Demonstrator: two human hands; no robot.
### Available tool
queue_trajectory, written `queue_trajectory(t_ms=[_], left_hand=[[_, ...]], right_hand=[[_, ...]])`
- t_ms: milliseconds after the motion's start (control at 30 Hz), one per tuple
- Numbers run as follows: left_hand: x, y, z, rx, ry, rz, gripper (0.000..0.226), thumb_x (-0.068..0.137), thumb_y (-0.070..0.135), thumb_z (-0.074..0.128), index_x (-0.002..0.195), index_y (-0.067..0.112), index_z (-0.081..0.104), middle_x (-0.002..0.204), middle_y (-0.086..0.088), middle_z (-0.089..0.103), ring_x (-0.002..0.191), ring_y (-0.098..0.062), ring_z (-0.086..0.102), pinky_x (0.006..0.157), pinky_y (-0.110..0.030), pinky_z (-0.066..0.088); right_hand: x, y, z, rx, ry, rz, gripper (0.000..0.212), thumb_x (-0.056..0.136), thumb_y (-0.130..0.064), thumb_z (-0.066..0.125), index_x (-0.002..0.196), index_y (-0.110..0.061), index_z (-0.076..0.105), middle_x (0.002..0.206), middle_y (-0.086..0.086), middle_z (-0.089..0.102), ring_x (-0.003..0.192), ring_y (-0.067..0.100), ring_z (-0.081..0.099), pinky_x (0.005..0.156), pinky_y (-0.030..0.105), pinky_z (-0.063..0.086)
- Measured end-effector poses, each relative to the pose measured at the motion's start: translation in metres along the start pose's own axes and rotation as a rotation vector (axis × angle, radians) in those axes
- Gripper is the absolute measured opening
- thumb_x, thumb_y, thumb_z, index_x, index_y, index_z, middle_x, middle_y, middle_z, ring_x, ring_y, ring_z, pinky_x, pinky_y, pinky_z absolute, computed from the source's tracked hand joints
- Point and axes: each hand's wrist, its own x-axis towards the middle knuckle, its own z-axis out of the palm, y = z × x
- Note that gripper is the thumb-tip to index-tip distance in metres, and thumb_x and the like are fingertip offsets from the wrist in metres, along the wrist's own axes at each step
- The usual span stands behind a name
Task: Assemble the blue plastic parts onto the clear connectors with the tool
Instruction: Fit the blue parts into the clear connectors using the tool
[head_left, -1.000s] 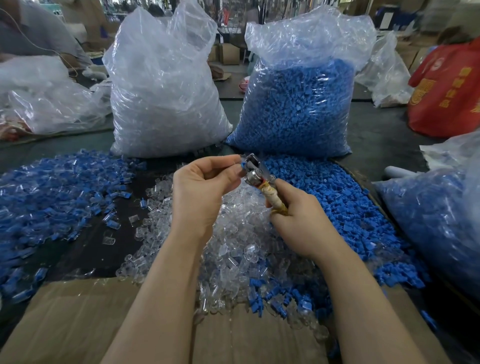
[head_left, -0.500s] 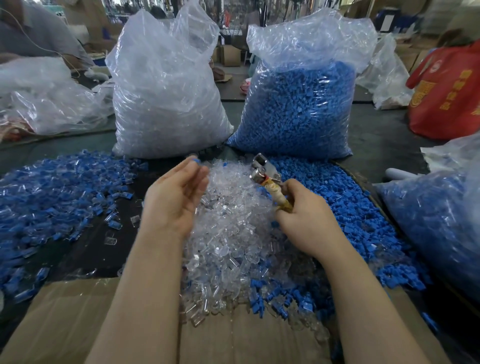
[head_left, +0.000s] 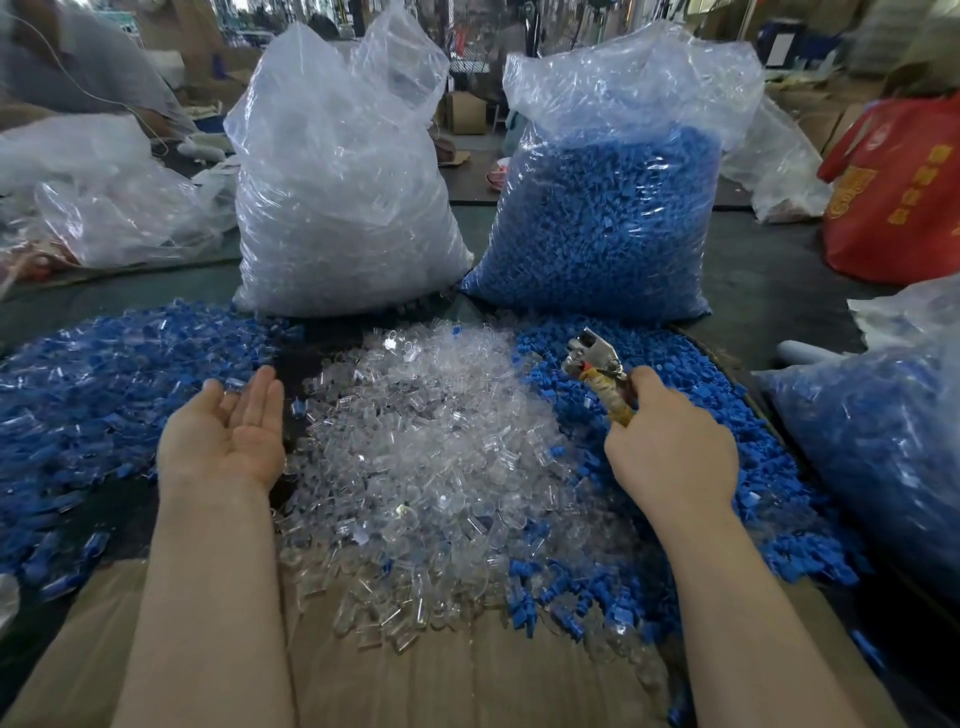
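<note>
A heap of clear connectors (head_left: 431, 447) lies in the middle of the table. Loose blue plastic parts (head_left: 727, 415) are piled to its right. A spread of assembled blue-and-clear pieces (head_left: 104, 384) covers the left. My left hand (head_left: 228, 431) is palm up with straight fingers between the assembled pieces and the clear heap; it holds nothing. My right hand (head_left: 670, 452) grips the taped handle of a metal plier-like tool (head_left: 592, 358), whose jaws point up and away over the blue parts.
Two tall plastic bags stand behind the piles, one of clear connectors (head_left: 343, 197), one of blue parts (head_left: 608, 218). Another bag of blue pieces (head_left: 883, 447) sits at the right, a red bag (head_left: 898, 192) far right. Cardboard (head_left: 467, 675) lies at the near edge. A person (head_left: 78, 78) works at back left.
My left hand let go at the tool's jaws, swung left and down, and opened palm up. My right hand with the tool shifted right over the blue parts.
</note>
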Motion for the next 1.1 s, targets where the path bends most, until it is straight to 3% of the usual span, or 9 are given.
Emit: queue_trajectory(t_ms=[133,200,267,367,533,600,733,933,1100], left_hand=[[-0.001,-0.005,0.002,0.057,-0.1,-0.008,0.064,0.103,0.02,0.048,0.153,-0.004,0.015,0.146,-0.024,0.043,0.112,-0.029,0.063,0.096,-0.036,0.052],[-0.004,-0.008,0.004,0.2,-0.164,0.011,0.06,0.101,0.021,0.053,0.151,0.0,0.027,0.14,-0.02,0.05,0.1,-0.025,0.066,0.086,-0.033,0.057],[-0.011,-0.015,0.009,0.552,-0.232,0.088,0.04,0.094,0.022,0.063,0.132,0.011,0.056,0.127,-0.01,0.063,0.101,-0.019,0.068,0.079,-0.028,0.055],[-0.028,-0.03,0.018,1.171,-0.421,0.19,0.028,0.079,0.032,0.074,0.107,0.031,0.069,0.11,0.006,0.071,0.102,-0.012,0.064,0.095,-0.032,0.043],[-0.046,-0.066,0.025,1.743,-0.719,0.21,0.061,0.08,0.039,0.076,0.135,0.029,0.054,0.117,0.017,0.051,0.088,-0.001,0.052,0.088,-0.023,0.039],[-0.049,-0.074,0.027,1.84,-0.699,0.321,0.045,0.087,0.037,0.071,0.129,0.027,0.059,0.117,0.016,0.054,0.082,0.0,0.053,0.073,-0.013,0.045],[-0.053,-0.08,0.031,1.933,-0.608,0.481,0.006,0.091,0.031,0.068,0.095,0.027,0.071,0.09,0.012,0.068,0.073,0.0,0.058,0.064,-0.022,0.045],[-0.053,-0.084,0.033,2.114,-0.565,0.56,0.015,0.091,0.039,0.066,0.102,0.03,0.072,0.095,0.014,0.063,0.074,-0.003,0.056,0.069,-0.026,0.048],[-0.056,-0.085,0.034,2.088,-0.528,0.576,0.006,0.09,0.035,0.069,0.092,0.031,0.072,0.078,0.016,0.064,0.062,-0.003,0.06,0.056,-0.024,0.047]], right_hand=[[0.002,0.0,0.001,0.042,0.011,0.071,0.016,0.091,-0.022,0.054,0.103,-0.015,0.046,0.094,0.007,0.059,0.066,0.025,0.046,0.051,0.032,0.028],[0.002,0.0,0.002,0.011,-0.017,0.078,0.019,0.092,-0.024,0.055,0.105,-0.012,0.048,0.1,0.008,0.057,0.066,0.024,0.044,0.052,0.032,0.029],[0.001,0.0,0.004,-0.024,-0.054,0.072,0.024,0.092,-0.027,0.057,0.108,-0.011,0.049,0.107,0.009,0.055,0.068,0.025,0.045,0.058,0.034,0.034],[0.001,0.001,0.007,-0.063,-0.084,0.046,0.025,0.09,-0.028,0.058,0.107,-0.013,0.049,0.108,0.009,0.054,0.069,0.026,0.046,0.063,0.035,0.036],[0.002,0.001,0.006,-0.028,-0.091,0.019,0.016,0.089,-0.024,0.058,0.097,-0.015,0.047,0.094,0.006,0.05,0.066,0.024,0.046,0.061,0.034,0.034],[0.002,0.001,0.005,-0.021,-0.094,0.014,0.014,0.088,-0.022,0.059,0.09,-0.015,0.046,0.089,0.005,0.051,0.064,0.022,0.047,0.061,0.034,0.035],[0.003,0.0,0.005,-0.023,-0.121,0.013,0.021,0.087,-0.019,0.06,0.078,-0.017,0.042,0.089,0.007,0.055,0.063,0.021,0.05,0.061,0.034,0.041],[0.003,0.001,0.006,0.023,-0.087,0.02,0.012,0.088,-0.018,0.058,0.086,-0.015,0.046,0.083,0.005,0.052,0.062,0.019,0.047,0.057,0.034,0.036],[0.003,0.001,0.006,0.048,-0.015,-0.004,0.012,0.088,-0.018,0.057,0.087,-0.014,0.045,0.076,0.002,0.048,0.06,0.019,0.043,0.053,0.033,0.031]])
